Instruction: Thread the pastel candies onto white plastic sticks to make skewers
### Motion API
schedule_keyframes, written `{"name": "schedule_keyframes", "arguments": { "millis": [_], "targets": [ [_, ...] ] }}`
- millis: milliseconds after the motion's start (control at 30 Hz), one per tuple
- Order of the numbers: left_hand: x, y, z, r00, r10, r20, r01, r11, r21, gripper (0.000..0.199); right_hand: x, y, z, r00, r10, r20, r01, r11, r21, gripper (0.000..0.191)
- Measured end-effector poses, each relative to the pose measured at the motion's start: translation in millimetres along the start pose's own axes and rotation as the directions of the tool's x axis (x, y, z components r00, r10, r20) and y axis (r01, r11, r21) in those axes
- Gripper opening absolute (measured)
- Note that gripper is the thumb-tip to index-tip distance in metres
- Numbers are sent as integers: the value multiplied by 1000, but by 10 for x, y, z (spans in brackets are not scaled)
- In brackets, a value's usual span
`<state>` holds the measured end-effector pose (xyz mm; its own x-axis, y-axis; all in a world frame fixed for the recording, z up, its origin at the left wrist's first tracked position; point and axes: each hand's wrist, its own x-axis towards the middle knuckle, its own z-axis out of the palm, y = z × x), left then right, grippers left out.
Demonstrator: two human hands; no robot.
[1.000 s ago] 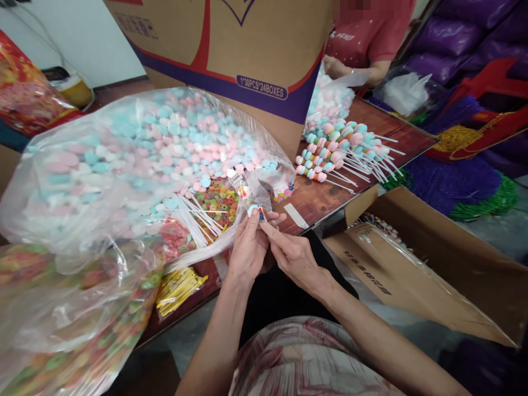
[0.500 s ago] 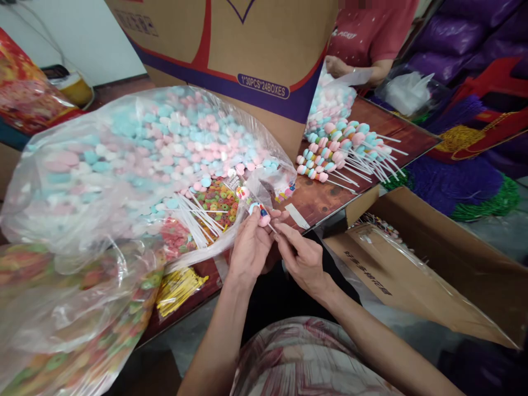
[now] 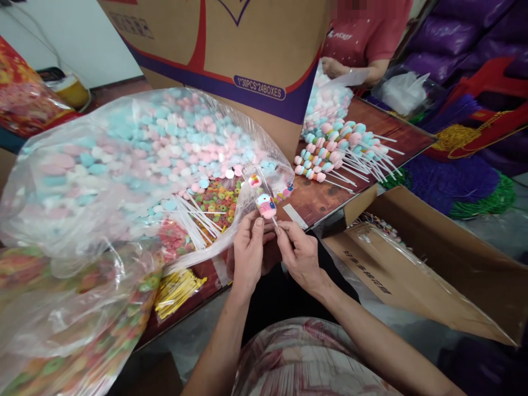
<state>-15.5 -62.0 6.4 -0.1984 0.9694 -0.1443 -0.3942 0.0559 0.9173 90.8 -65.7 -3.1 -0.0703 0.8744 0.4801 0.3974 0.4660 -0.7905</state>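
Between my hands stands a marshmallow skewer (image 3: 266, 205) in a clear printed wrapper, its white stick pointing down toward me. My left hand (image 3: 248, 247) is closed in a pinch at the wrapper's lower end. With thumb and fingers, my right hand (image 3: 301, 254) grips the stick just below. Left of the hands lie loose white sticks (image 3: 192, 223) on gummy rings (image 3: 218, 201). Behind them a large clear bag of pink, blue and white marshmallows (image 3: 165, 135) spreads over the table. Gold twist ties (image 3: 179, 292) lie near the table edge.
Finished-looking marshmallow skewers (image 3: 330, 151) are piled at the right. A tall carton (image 3: 231, 55) stands behind the bag. An open cardboard box (image 3: 412, 275) is at my lower right. A bag of gummy rings (image 3: 74, 324) fills the lower left. Another person (image 3: 363, 44) works across the table.
The wrapped skewer has risen slightly and now stands clear of my left palm. My left fingers have shifted down from its candy end to a pinch at the wrapper's bottom.
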Motion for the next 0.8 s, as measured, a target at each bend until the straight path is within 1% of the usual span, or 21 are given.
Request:
{"name": "schedule_keyframes", "arguments": {
  "millis": [67,133,200,267,300,333,367,467,533,667,800],
  "targets": [
    [16,-20,-49,996,87,-33,-82,988,131,29,-13,-2,-8,1000,5,7,-5,1000,5,13],
    [35,-36,-97,983,182,-27,-167,946,278,25,-26,-3,-9,1000,13,15,-13,1000,-7,13],
    [49,-51,-138,952,307,-17,-269,857,439,21,-34,0,-7,1000,14,18,-13,1000,-22,13],
    [52,-67,-166,901,432,22,-364,729,580,19,-36,5,-4,1000,9,15,-9,999,-32,12],
    [52,-74,-175,878,477,47,-397,669,628,18,-36,9,-4,1000,3,11,-3,999,-35,12],
    [50,-81,-182,864,500,67,-416,632,654,17,-35,14,-3,1000,-5,7,5,999,-38,11],
    [50,-86,-186,861,503,76,-422,622,660,17,-34,19,-2,1000,-15,6,16,999,-41,11],
    [57,-95,-201,886,461,55,-393,682,616,18,-32,34,5,998,-69,-1,68,995,-69,11],
    [67,-90,-213,890,451,60,-390,689,610,19,-30,38,10,995,-95,-1,94,991,-94,11],
    [70,-50,-211,852,512,105,-439,591,677,18,-29,30,14,995,-95,7,95,989,-114,12],
    [49,-15,-178,803,579,142,-463,456,760,15,-39,12,14,997,-74,10,75,992,-103,12]
  ]
}}
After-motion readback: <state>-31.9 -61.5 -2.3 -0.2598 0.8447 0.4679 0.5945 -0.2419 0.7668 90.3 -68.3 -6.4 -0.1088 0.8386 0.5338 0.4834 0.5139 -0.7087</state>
